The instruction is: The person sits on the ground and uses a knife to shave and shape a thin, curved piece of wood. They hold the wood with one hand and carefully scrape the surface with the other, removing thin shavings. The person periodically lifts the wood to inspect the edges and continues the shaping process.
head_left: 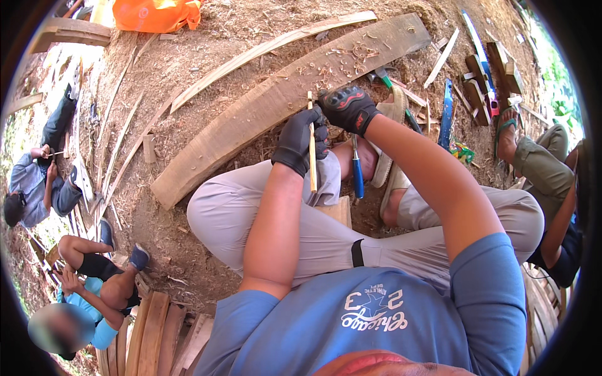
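My left hand (300,141), in a dark grey work glove, is closed around a thin pale wooden stick (312,156) that stands lengthwise above my lap. Close to the stick's upper end is my right hand (348,109), also gloved, its fingers curled into a fist. Whatever the right fist holds, if anything, is hidden. Both hands are over the near edge of a broad curved plank (251,119) scattered with shavings. Below the right hand, a blue-handled tool with a metal shaft (357,172) stands by my leg.
A hammer (381,76) lies past the plank's near edge. To the right are a blue tool (446,116) and stacked wood blocks (480,94). A narrow curved strip (263,59) lies beyond the plank. An orange bag (153,14) is far left. Other people sit at left and right.
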`<control>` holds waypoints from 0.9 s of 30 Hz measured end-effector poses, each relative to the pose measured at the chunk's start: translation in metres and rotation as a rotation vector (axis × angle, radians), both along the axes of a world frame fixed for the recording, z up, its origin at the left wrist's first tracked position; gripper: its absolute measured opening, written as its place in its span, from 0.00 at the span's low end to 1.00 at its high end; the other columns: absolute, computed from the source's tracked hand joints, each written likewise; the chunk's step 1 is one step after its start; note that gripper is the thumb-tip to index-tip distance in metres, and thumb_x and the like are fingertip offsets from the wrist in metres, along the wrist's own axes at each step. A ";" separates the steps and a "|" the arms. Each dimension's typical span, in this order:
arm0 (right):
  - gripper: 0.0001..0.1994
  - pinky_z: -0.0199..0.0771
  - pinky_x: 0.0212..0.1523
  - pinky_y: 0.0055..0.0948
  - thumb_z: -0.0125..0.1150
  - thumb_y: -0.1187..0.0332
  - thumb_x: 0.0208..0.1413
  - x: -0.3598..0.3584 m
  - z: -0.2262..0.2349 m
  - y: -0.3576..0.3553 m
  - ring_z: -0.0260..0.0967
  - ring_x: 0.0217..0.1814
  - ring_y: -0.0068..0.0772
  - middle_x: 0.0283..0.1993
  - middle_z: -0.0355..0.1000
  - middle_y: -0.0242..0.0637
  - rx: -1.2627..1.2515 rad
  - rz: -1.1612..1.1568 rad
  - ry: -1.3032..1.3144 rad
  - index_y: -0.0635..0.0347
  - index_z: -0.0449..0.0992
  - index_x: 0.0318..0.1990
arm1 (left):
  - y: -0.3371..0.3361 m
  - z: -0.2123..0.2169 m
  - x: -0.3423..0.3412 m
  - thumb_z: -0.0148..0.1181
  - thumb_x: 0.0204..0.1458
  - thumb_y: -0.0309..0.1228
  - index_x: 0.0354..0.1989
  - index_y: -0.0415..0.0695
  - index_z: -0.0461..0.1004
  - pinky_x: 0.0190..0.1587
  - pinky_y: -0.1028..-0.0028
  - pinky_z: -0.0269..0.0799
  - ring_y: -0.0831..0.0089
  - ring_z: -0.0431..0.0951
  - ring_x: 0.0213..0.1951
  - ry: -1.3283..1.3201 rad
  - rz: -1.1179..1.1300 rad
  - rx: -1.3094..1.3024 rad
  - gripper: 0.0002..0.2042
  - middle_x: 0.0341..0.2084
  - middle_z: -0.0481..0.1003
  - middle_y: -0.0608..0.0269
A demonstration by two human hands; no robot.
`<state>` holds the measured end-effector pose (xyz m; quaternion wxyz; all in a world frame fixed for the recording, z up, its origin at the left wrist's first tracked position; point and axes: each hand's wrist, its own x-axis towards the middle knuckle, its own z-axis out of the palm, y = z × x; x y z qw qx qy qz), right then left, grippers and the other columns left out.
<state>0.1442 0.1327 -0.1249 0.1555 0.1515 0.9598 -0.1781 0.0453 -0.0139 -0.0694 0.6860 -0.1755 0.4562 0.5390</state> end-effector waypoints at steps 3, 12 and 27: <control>0.09 0.81 0.37 0.44 0.56 0.66 0.58 -0.001 -0.003 -0.004 0.83 0.38 0.49 0.35 0.82 0.45 0.046 -0.030 -0.008 0.57 0.81 0.40 | -0.001 0.002 -0.002 0.52 0.65 0.43 0.28 0.55 0.66 0.13 0.75 0.50 0.78 0.54 0.10 -0.017 -0.027 -0.007 0.13 0.12 0.58 0.74; 0.12 0.82 0.41 0.45 0.52 0.64 0.59 -0.002 -0.011 -0.004 0.83 0.42 0.49 0.40 0.83 0.48 0.058 -0.136 -0.062 0.58 0.83 0.37 | -0.004 -0.002 -0.001 0.52 0.66 0.44 0.26 0.54 0.66 0.13 0.73 0.49 0.77 0.54 0.10 -0.059 -0.008 0.018 0.15 0.12 0.57 0.73; 0.11 0.81 0.42 0.47 0.54 0.66 0.60 -0.003 0.005 -0.005 0.83 0.43 0.51 0.40 0.83 0.49 -0.001 -0.064 -0.073 0.57 0.81 0.43 | -0.003 0.001 -0.004 0.49 0.67 0.43 0.25 0.54 0.65 0.12 0.75 0.49 0.79 0.52 0.09 -0.085 -0.023 0.045 0.16 0.11 0.55 0.74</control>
